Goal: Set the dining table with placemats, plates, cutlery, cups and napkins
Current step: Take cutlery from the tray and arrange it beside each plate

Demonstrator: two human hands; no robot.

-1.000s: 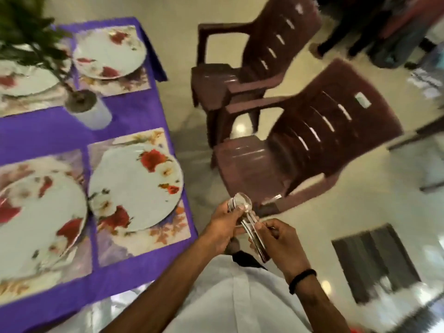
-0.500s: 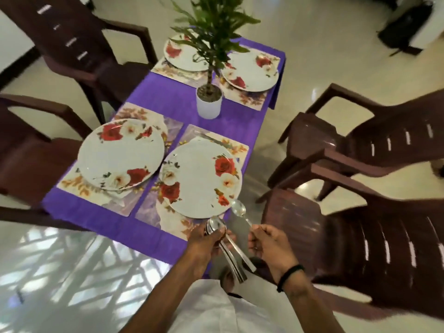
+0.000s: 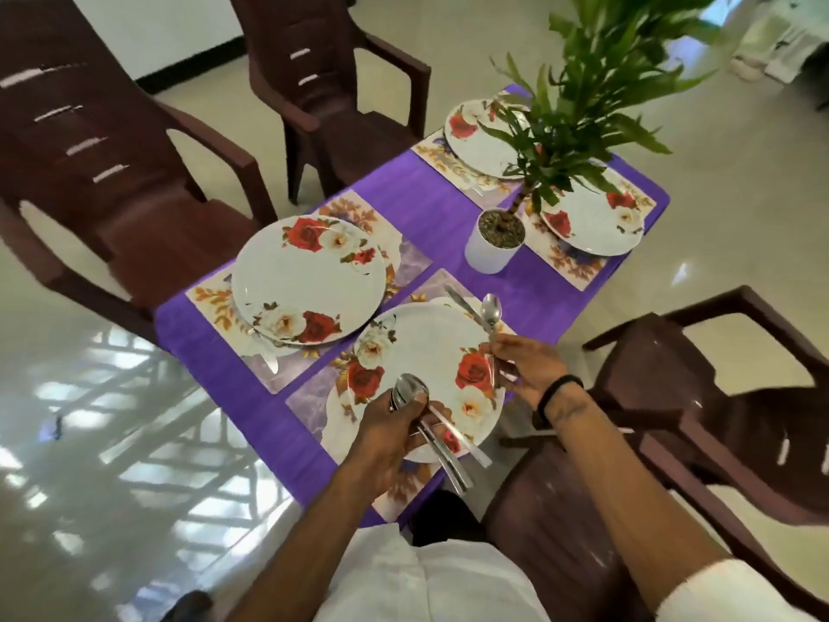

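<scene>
Cutlery is split between the person's two hands above the nearest floral plate (image 3: pixel 417 352), which sits on a placemat (image 3: pixel 309 392) at the near corner of the purple-clothed table (image 3: pixel 430 213). The left hand (image 3: pixel 394 424) grips a bundle of spoons (image 3: pixel 410 392), bowls up, handles slanting down toward the person. The right hand (image 3: pixel 525 370) pinches a single spoon (image 3: pixel 491 309) by its handle, bowl raised over the plate's far edge; half a second ago that spoon was just off the table's edge, beside the plate. A knife (image 3: pixel 464 305) lies beyond the plate. Three more plates sit on mats; a potted plant (image 3: pixel 493 240) stands mid-table. Brown chairs (image 3: pixel 134 195) surround it.
</scene>
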